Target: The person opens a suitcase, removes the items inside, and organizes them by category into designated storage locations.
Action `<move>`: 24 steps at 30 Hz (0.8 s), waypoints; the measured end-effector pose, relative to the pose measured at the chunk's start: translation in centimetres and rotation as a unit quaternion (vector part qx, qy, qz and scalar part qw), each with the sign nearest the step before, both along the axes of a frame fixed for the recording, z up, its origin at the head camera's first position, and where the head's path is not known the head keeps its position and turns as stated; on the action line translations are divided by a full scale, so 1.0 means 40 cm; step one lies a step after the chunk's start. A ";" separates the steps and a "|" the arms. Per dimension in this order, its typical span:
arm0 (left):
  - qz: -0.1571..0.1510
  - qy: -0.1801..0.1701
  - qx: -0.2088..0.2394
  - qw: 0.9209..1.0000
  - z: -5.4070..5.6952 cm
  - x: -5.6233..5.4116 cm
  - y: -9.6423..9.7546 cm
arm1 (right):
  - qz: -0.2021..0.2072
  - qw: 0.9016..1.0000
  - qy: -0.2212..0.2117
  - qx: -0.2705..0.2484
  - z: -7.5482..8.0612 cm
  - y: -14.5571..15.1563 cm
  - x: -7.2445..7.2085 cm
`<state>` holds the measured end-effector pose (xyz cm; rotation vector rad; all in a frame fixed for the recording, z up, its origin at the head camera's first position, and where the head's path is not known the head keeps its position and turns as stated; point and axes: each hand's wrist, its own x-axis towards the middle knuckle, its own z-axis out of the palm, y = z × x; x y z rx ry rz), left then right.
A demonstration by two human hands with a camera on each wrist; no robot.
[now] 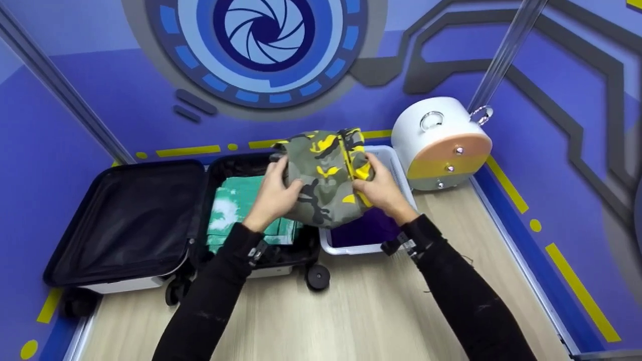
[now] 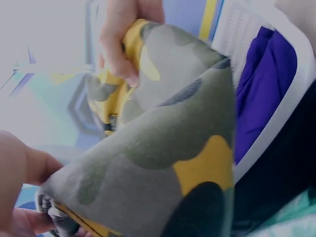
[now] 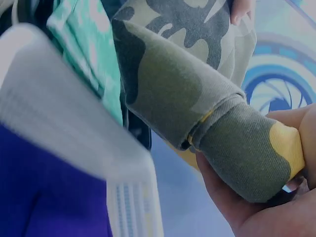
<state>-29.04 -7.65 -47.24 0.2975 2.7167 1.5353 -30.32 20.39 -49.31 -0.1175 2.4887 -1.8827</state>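
A folded camouflage garment in grey, green, black and yellow is held up between both hands, over the suitcase and the bin. My left hand grips its left side, thumb on the near face. On the right side, my right hand pinches the yellow-patterned edge. In the right wrist view, a rolled end of the garment lies within the right hand's fingers. Beneath sits the open black-lined suitcase, with folded green-and-white tie-dye clothing in its right half.
A white plastic bin holding purple cloth stands right of the suitcase. Behind it to the right is a white drum-shaped box with a striped front and ring handles. Blue patterned walls enclose the wooden surface.
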 end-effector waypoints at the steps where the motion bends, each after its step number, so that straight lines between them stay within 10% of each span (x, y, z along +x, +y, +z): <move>1: -0.003 0.003 0.003 1.000 -0.007 -0.006 0.018 | -0.003 1.000 0.002 0.005 -0.003 0.018 -0.004; 12: -0.058 0.005 -0.010 0.998 -0.108 -0.053 0.160 | -0.029 0.998 -0.021 0.059 -0.087 0.161 -0.032; 24: -0.118 0.020 0.003 0.993 -0.141 -0.068 0.235 | -0.091 0.996 -0.002 0.007 -0.133 0.214 -0.038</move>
